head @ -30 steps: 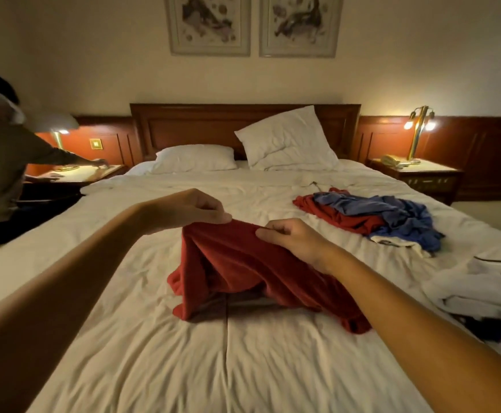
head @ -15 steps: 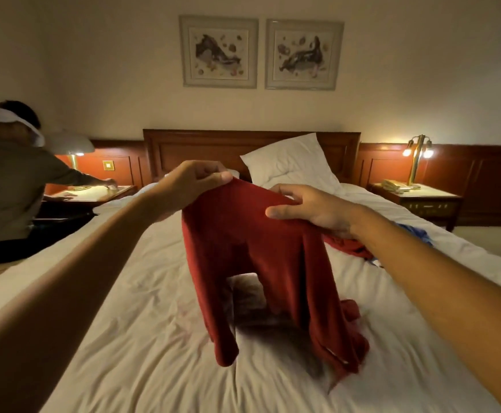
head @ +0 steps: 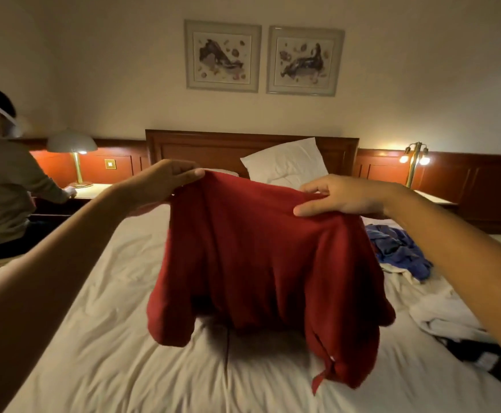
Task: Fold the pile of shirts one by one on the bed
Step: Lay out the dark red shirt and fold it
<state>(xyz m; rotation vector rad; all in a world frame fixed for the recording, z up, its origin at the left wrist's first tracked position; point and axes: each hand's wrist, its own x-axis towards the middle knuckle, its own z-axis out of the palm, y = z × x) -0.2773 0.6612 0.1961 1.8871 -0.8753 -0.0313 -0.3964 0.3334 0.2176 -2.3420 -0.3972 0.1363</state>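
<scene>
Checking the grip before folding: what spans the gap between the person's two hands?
In the head view, only the dark red fabric shirt: its top edge runs from the left hand to the right hand, both pinching it.

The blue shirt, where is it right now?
In the head view, the blue shirt lies crumpled on the right side of the bed, just right of the held-up red shirt.

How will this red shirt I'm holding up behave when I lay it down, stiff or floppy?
Probably floppy: the red shirt sags between the left hand and right hand, sleeves hanging limp. Likely light, since finger pinches alone carry it. It may bunch on the bed unless spread flat.
</scene>
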